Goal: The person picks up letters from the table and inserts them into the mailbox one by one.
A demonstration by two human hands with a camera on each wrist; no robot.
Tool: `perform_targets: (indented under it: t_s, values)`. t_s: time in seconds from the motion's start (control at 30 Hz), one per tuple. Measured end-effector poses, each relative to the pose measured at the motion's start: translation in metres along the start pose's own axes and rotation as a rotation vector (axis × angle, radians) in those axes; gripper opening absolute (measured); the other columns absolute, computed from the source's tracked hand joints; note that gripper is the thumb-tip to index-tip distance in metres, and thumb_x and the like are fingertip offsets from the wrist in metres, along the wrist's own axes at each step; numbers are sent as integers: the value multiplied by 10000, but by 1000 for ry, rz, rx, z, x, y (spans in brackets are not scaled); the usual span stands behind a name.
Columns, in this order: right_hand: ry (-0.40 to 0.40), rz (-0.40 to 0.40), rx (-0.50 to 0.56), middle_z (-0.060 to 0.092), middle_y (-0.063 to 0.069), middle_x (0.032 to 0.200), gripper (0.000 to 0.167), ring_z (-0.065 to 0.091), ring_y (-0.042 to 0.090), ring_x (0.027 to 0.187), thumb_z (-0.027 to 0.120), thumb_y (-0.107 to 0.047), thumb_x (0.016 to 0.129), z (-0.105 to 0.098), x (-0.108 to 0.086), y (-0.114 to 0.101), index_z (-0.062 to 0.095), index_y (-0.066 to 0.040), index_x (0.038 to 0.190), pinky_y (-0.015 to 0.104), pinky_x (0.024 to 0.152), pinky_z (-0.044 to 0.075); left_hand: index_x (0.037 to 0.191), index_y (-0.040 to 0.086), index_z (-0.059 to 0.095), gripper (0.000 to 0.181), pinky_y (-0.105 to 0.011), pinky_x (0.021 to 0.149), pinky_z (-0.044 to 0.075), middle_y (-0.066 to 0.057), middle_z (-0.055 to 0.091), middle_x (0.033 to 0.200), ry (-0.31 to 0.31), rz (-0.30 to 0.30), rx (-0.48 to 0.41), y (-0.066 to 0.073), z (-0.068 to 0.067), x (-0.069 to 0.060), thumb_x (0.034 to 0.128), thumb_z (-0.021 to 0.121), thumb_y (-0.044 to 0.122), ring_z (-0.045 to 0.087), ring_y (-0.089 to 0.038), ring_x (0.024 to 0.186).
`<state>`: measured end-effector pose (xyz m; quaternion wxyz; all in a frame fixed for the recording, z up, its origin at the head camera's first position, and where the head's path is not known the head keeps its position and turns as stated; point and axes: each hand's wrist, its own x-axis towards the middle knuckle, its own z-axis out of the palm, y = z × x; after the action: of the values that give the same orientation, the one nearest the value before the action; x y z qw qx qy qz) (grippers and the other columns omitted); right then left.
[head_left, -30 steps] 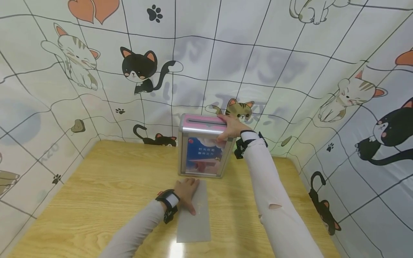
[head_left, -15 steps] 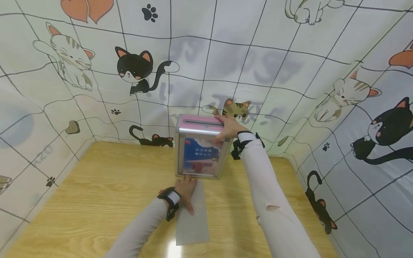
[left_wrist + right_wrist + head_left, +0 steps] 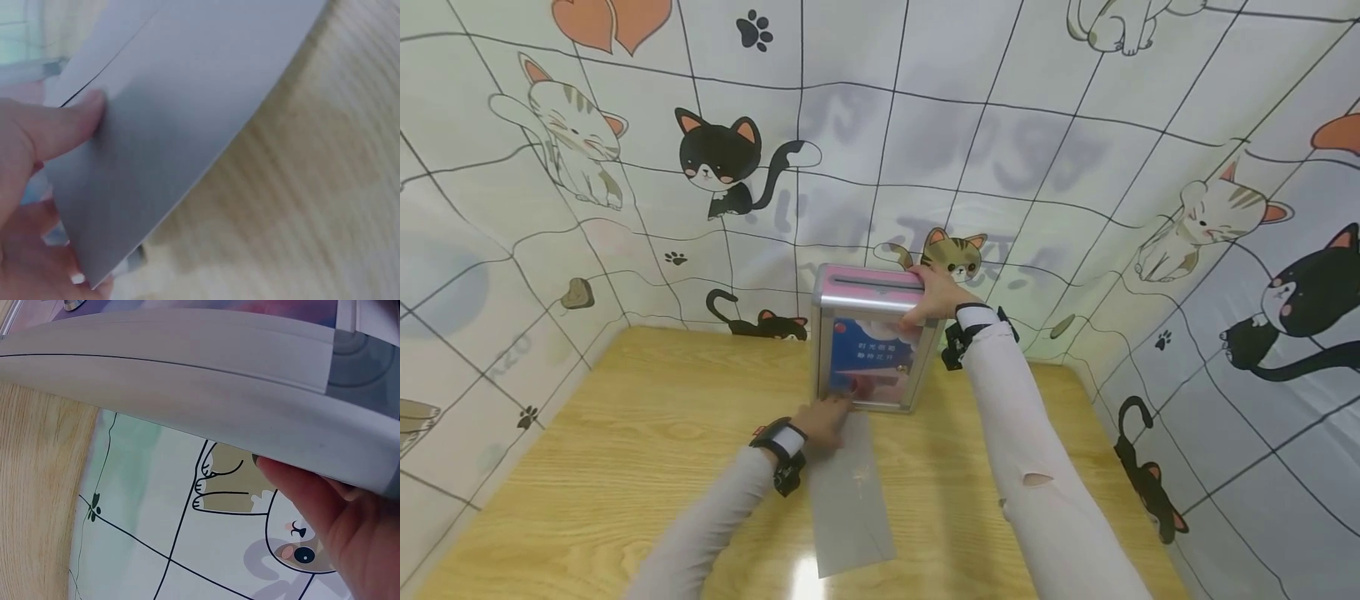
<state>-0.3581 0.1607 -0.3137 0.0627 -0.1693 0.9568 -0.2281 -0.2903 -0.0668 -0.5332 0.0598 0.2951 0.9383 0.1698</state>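
A ballot box (image 3: 868, 364) with a silver frame, a slotted pink top and a blue picture panel stands upright on the table. My right hand (image 3: 942, 296) grips its top right corner. In the right wrist view, fingers (image 3: 300, 494) bend over the silver edge. Just in front of the box, my left hand (image 3: 822, 423) pinches the far end of a long grey sheet of paper (image 3: 853, 521). The left wrist view shows the thumb (image 3: 72, 125) on the sheet's upper face and other fingers beneath it. A dark line, perhaps a fold, runs along the sheet.
The wooden table (image 3: 662, 433) ends at a cat-patterned cloth backdrop (image 3: 850, 167) behind and on both sides. The box stands close to the rear cloth. Each wrist wears a black strap with a small device.
My left hand has gone from lying flat with spread fingers on the sheet to pinching its far end. The sheet's near end has turned slightly. My right hand stays on the box.
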Motion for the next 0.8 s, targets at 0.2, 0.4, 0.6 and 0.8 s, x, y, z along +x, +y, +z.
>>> perform_targets:
  t_s: [0.2, 0.4, 0.6, 0.8]
  values:
    - [2, -19, 2, 362, 150, 1262, 936, 364, 294, 1094, 794, -276, 570, 0, -1, 0, 330, -101, 1364, 446, 900, 388, 1128, 53, 510, 332, -383, 804, 484, -110, 599, 1040, -50, 68, -247, -11, -28, -8, 809, 600, 39, 583, -251, 926]
    - [11, -23, 1, 365, 148, 1257, 944, 369, 296, 1088, 794, -290, 557, 0, 1, 3, 336, -106, 1362, 451, 895, 389, 1079, 75, 511, 226, -394, 829, 466, -84, 566, 1040, -114, 108, -370, -13, -65, -17, 857, 555, 60, 547, -250, 961]
    - [21, -21, -13, 364, 155, 1262, 966, 366, 297, 1096, 788, -312, 555, 1, 4, 6, 324, -96, 1374, 452, 908, 380, 1049, 85, 458, 183, -423, 803, 471, -161, 560, 1084, -104, 139, -504, -13, -107, -27, 897, 545, 138, 559, -329, 990]
    - [8, -19, -15, 357, 151, 1266, 957, 359, 294, 1099, 788, -299, 568, 0, 2, 4, 320, -102, 1380, 442, 912, 376, 1040, 92, 429, 217, -354, 722, 495, -140, 617, 1008, -76, 134, -589, -17, -141, -35, 879, 574, 94, 608, -263, 917]
